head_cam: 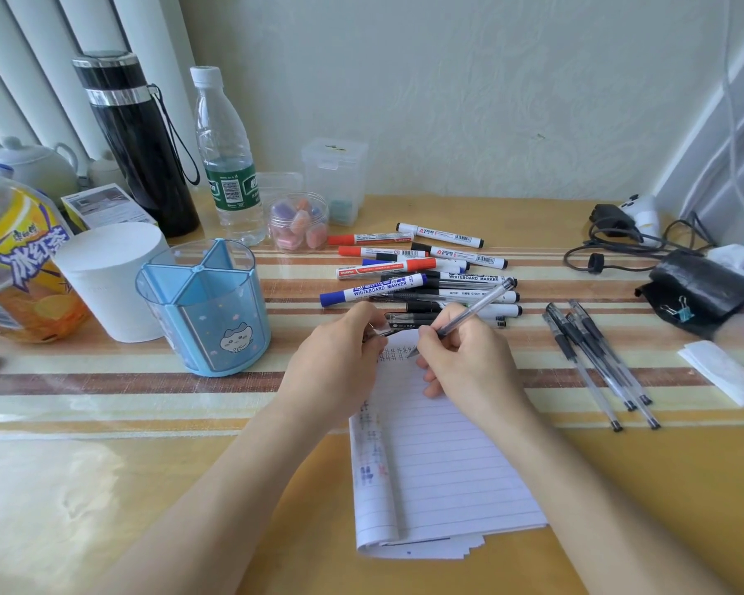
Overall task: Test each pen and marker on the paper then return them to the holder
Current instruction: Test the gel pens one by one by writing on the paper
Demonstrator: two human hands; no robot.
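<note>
My right hand (464, 358) grips a clear gel pen (475, 309) with its tip down on the lined paper (439, 461), beside small black scribbles near the top edge. My left hand (340, 358) rests on the paper's upper left corner and pinches a small dark piece, probably the pen's cap (379, 332). A pile of whiteboard markers (417, 268) in red, blue and black lies just beyond my hands. Several more gel pens (598, 358) lie to the right. The blue divided holder (205, 302) stands to the left with nothing visible inside.
At the back left stand a black flask (136, 143), a water bottle (228, 156), a white cup (112, 281) and an orange drink bottle (14, 259). A jar of erasers (299, 221) sits behind the markers. Cables (632, 242) and a black pouch (701, 289) lie right.
</note>
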